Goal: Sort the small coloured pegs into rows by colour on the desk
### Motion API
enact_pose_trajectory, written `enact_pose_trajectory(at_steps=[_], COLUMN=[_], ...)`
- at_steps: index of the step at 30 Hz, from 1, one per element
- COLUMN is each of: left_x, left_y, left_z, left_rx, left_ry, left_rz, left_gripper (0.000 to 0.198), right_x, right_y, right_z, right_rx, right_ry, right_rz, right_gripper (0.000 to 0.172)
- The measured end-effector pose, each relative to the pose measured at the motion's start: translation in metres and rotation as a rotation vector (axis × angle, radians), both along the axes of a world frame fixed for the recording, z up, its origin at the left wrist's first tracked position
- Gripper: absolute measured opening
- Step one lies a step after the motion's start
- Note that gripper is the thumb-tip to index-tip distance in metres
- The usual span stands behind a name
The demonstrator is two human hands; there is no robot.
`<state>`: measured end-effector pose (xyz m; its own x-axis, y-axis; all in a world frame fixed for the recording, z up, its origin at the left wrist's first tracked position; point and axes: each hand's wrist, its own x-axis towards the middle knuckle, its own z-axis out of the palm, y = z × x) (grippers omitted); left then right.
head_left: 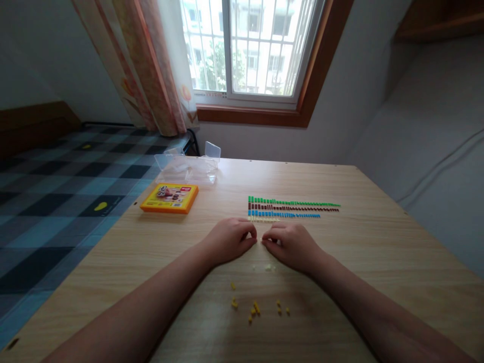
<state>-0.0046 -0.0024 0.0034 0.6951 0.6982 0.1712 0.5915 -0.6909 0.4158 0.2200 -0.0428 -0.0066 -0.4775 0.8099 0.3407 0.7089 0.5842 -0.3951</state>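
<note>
green, brown and blue rows [278,207] look done, the cream row [263,220] partial, yellow blocks [256,308] loose; right hand [294,244] seems pinched on a cream block [261,240], left hand [229,240] grip unclear.

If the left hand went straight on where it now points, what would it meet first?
Probably the right hand, its fingertips facing across a narrow gap, or the pale piece seemingly at them; depth is unclear.

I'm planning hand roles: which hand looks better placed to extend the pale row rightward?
Probably the right hand: it seems to pinch a small pale piece and is nearer the right end of the pale row. The left hand is by the other end.
</note>
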Motion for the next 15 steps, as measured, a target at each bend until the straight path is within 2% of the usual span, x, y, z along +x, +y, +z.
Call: enact_pose_trajectory(at_steps=[7,15], left_x=[-0.001,-0.001], left_y=[0.000,0.000], left_z=[0.002,0.002], left_rx=[-0.009,-0.012], left_ry=[0.012,0.009], left_rz=[-0.017,-0.011], left_gripper=[0.009,0.009], right_x=[0.041,0.046], right_y=[0.016,0.026], right_z=[0.004,-0.008], right_rx=[0.016,-0.042], right_ry=[0.034,-0.059], right_rz=[-0.257,-0.271], right_gripper=[0.015,0.017])
